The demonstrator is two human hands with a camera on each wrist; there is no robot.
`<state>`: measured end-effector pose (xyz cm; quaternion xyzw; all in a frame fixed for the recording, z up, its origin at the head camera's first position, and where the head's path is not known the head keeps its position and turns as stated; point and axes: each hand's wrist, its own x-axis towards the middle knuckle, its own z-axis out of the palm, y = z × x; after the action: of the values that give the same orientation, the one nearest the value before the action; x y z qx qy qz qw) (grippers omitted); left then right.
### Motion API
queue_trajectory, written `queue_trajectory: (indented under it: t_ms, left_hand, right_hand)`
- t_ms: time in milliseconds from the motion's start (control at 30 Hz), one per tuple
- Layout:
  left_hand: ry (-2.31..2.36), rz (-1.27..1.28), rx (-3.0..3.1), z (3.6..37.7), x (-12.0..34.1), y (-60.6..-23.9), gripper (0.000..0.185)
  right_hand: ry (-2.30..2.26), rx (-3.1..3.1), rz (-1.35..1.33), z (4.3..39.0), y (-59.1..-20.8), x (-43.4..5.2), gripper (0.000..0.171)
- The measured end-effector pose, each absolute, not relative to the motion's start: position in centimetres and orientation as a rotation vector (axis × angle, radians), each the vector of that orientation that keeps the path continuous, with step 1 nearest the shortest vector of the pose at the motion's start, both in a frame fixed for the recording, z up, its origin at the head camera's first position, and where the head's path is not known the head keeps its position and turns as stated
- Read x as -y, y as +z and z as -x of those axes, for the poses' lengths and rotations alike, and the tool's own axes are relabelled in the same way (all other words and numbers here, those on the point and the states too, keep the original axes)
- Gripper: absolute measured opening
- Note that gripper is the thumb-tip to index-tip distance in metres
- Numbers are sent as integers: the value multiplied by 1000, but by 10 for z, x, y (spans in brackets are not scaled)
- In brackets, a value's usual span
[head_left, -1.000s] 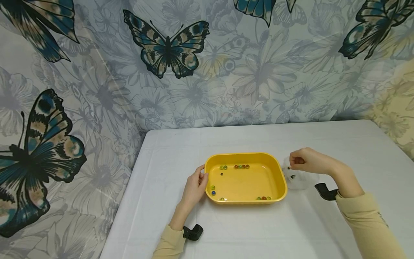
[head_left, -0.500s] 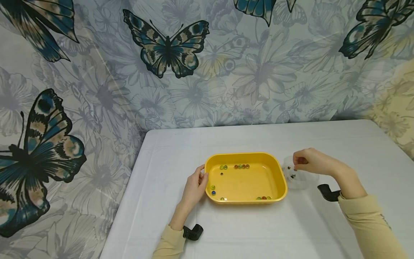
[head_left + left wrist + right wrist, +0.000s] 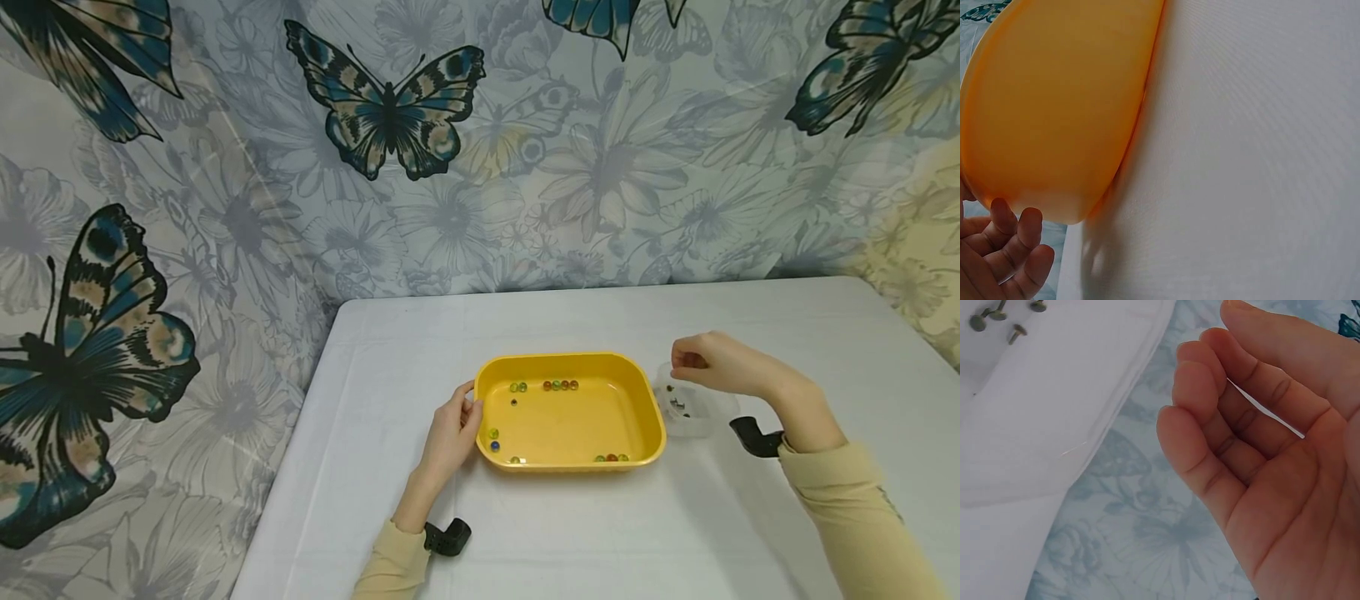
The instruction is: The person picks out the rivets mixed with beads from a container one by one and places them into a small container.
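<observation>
A yellow tray [image 3: 570,425] stands on the table with several glass marbles [image 3: 561,386] and a small dark piece [image 3: 513,402] in it. My left hand [image 3: 456,429] grips its left rim; in the left wrist view, the fingers [image 3: 1030,228] curl by the tray's end. To the right is a clear plastic container [image 3: 690,425] holding several small metal tacks [image 3: 1017,332] with round heads. Just above its far side hovers my right hand [image 3: 712,362]. In the right wrist view, its fingers are loosely curled, the thumb is apart from them, and nothing shows between them.
A white cloth [image 3: 585,533] covers the table. Behind it hangs a fabric backdrop [image 3: 450,225] with butterflies and flowers. The clear container stands close against the tray's right side. Black wrist mounts [image 3: 448,538] sit on both wrists.
My right hand first shifts slightly right and lower over the container, then rises and moves back left. Its tacks are now less covered. The left hand and tray stay still.
</observation>
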<state>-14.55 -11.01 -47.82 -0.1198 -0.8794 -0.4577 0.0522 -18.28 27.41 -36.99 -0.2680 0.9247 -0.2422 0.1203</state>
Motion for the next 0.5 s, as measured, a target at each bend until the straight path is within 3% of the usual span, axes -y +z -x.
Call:
queue_trajectory:
  t_ms: [500]
  left_hand:
    - [-1383, 377, 2675, 146, 110, -479, 36]
  right_hand:
    - [-660, -2687, 865, 192, -359, -244, 11]
